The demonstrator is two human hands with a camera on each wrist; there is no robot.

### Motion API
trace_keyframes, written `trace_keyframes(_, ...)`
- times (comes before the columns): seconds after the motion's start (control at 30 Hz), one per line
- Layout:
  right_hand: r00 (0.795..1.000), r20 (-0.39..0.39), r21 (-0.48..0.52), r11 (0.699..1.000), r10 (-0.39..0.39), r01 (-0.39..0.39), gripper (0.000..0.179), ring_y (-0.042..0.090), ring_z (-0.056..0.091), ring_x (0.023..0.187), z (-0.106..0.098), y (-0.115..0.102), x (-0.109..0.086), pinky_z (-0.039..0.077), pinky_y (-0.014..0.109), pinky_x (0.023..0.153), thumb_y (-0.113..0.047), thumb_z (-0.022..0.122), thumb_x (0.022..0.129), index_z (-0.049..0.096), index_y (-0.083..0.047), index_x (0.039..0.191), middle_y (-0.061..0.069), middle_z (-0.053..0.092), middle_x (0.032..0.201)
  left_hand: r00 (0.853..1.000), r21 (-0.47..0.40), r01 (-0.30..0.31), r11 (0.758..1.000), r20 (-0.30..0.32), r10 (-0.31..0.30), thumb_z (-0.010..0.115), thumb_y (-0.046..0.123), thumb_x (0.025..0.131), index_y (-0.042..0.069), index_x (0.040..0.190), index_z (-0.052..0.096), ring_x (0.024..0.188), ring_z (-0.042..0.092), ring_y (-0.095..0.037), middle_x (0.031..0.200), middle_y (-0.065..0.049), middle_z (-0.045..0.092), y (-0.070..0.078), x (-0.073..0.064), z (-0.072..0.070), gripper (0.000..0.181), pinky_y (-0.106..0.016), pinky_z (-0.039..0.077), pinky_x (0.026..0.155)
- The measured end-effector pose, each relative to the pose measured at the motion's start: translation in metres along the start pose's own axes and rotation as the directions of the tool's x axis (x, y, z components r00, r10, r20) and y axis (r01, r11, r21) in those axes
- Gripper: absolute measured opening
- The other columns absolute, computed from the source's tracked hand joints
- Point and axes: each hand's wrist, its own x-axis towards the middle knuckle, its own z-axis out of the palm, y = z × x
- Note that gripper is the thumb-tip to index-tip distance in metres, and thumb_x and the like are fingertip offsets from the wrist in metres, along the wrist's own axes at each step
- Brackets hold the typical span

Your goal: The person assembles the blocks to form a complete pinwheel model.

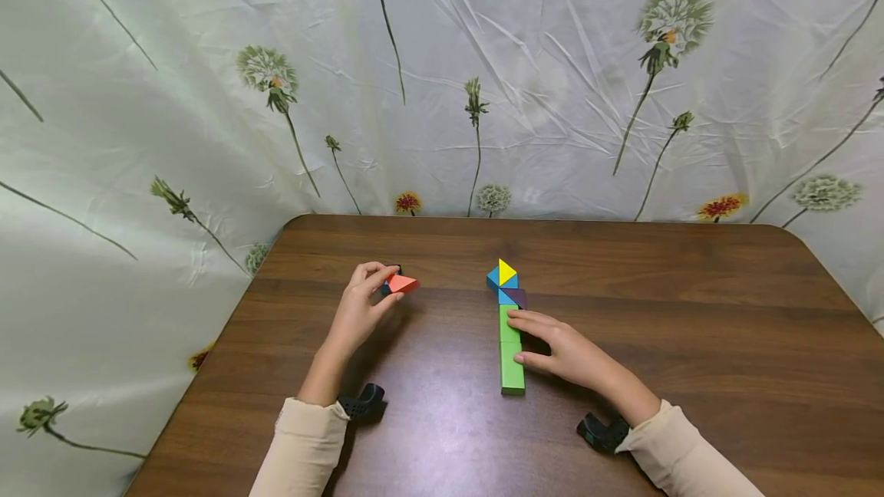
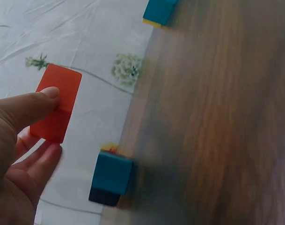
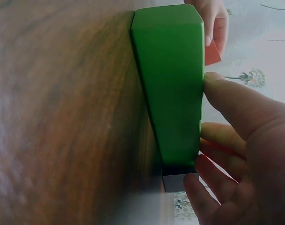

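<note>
My left hand (image 1: 357,303) pinches a red triangular block (image 2: 58,101) between thumb and fingers, above the table's left half. Just past it, a blue block with a dark one (image 2: 110,174) stands on the table, mostly hidden by the hand in the head view. My right hand (image 1: 568,349) rests its thumb and fingertips, loosely bent, on two green rectangular blocks (image 1: 511,363) set end to end. Beyond them, in line, lie a blue triangular block (image 1: 506,297) and a purple one (image 1: 516,295). At the far end, a yellow triangle (image 1: 506,271) sits among more blue pieces (image 1: 493,278).
The brown wooden table (image 1: 663,282) reaches back to a pale curtain (image 1: 428,83) printed with dandelions. A dark strap device sits on each wrist, the left one (image 1: 363,402) and the right one (image 1: 602,432) both close over the tabletop.
</note>
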Motion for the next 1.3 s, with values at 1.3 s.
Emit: trace_keyframes(1.3, 1.000, 0.014, 0.002, 1.000, 0.011, -0.011, 0.059, 0.024, 0.037, 0.124, 0.001, 0.002, 0.001, 0.035, 0.044, 0.095, -0.042, 0.056, 0.086, 0.047, -0.004, 0.130, 0.005, 0.041, 0.136, 0.970, -0.089, 0.170, 0.981, 0.191, -0.151, 0.072, 0.014, 0.076, -0.002, 0.119, 0.051, 0.100, 0.056, -0.025, 0.107, -0.014, 0.056, 0.022, 0.034, 0.099, 0.050, -0.032, 0.045, 0.086)
